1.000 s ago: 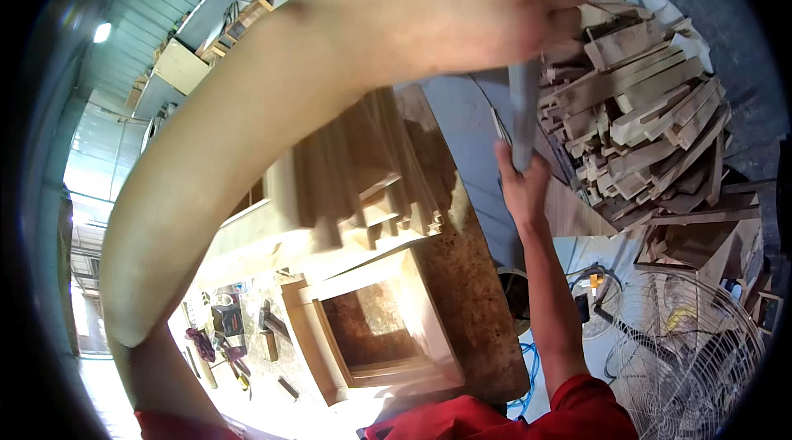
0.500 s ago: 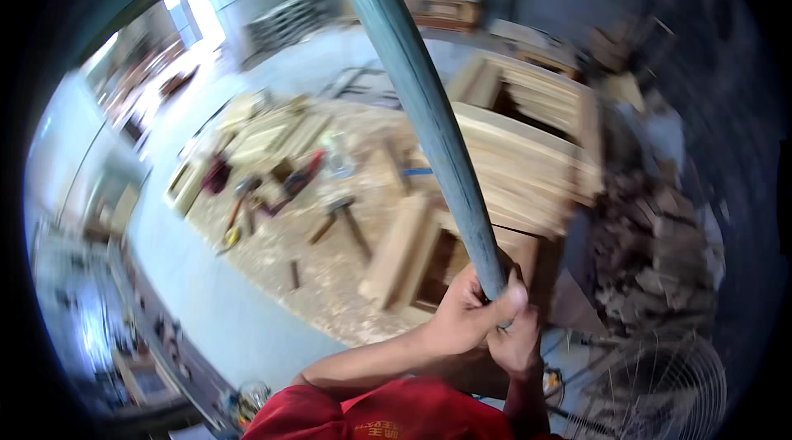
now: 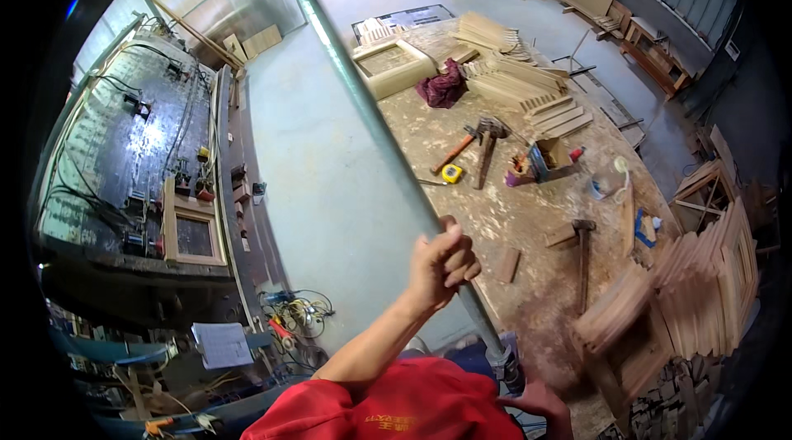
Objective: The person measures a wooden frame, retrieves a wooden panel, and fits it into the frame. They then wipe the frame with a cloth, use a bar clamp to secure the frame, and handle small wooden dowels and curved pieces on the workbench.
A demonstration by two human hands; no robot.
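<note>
A long grey-green metal pole (image 3: pixel 351 94) slants from the top of the view down to a dark fitting (image 3: pixel 508 370) in front of my red shirt. My left hand (image 3: pixel 445 263) is closed around the pole's lower part, its fingers wrapped over it. Lower down, my right hand (image 3: pixel 540 403) is beside the fitting, with the thumb side toward it. Its fingers are mostly hidden, so I cannot make out its grip. Right of the pole, the wooden worktable (image 3: pixel 462 139) carries a hammer (image 3: pixel 582 263), a yellow tape measure (image 3: pixel 451 174) and a small wood block (image 3: pixel 508 265).
Stacked wooden frames (image 3: pixel 685 291) stand at the right. Wood strips (image 3: pixel 516 81), a pale frame (image 3: pixel 392 65) and a dark red cloth (image 3: pixel 443 84) lie on the table's far part. At left is a long machine bench (image 3: pixel 140 151); tangled cables (image 3: pixel 305 316) lie on the floor.
My view has swung left. My hands were together at the pole's lower end; now the left grips higher up and the right is lower, by the fitting.
</note>
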